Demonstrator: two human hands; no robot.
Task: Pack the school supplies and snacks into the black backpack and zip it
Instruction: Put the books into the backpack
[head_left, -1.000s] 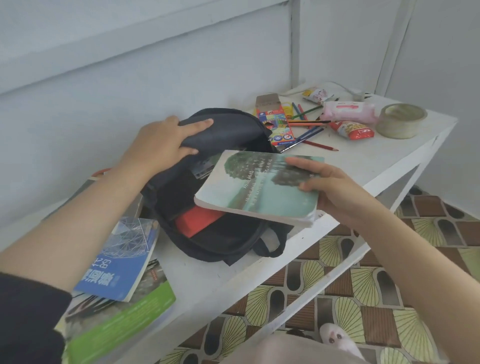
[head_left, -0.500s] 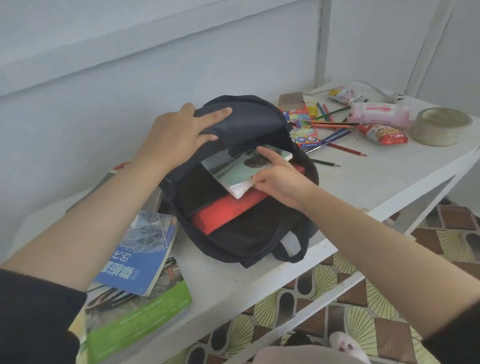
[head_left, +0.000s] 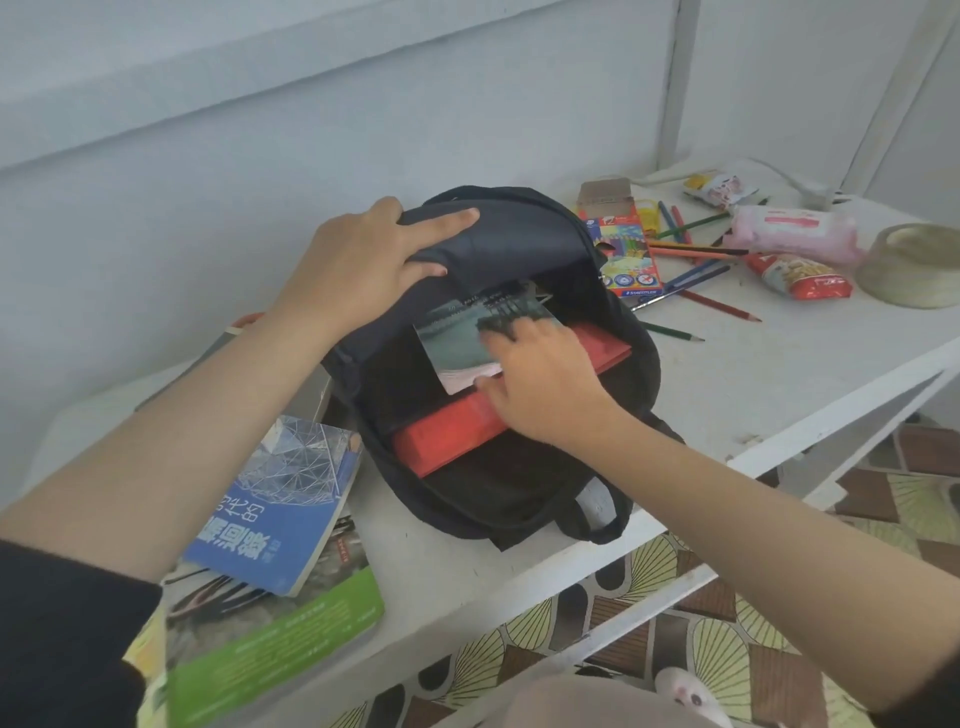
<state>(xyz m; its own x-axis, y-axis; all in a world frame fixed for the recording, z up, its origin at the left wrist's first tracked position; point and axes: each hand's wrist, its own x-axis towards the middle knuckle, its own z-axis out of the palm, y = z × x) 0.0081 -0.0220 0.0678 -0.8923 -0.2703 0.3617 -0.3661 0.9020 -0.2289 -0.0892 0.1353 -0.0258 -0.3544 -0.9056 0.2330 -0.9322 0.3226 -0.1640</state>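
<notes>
Backpack: the black backpack (head_left: 519, 234) lies on the white table (head_left: 727, 395), its main compartment unzipped and gaping toward me.
Left hand: the left hand (head_left: 358, 265) grips the top flap, thumb tucked under the fabric and fingers spread over it, lifting the mouth wide.
Right hand: the right hand (head_left: 540, 379) holds the teal book (head_left: 457, 338), fingers curled over its cover and thumb at its lower edge. The book is about halfway inside the opening.
Already in: a red book (head_left: 452, 431) sits in the compartment directly under the teal one, its near end poking out of the mouth.
Books left: a blue book (head_left: 280, 499) lies on a green book (head_left: 280, 639) on the table just left of the bag. Something dark peeks out between them, and I can't make out what it is.
Stationery left: a coloured-pencil box (head_left: 623, 244) with its flap open rests just beyond the bag, with loose pencils (head_left: 696, 252) scattered beside it.
Snacks left: a red snack packet (head_left: 800, 275), a pink pack (head_left: 795, 231) and a small packet (head_left: 719, 188) wait at the far right end, near a tape roll (head_left: 914, 265).
Zip: not yet closed, and I reckon it can't be until the books are seated deeper.
Progress: I'd judge it early, with one book in and a second going in, and most of the load outside.
</notes>
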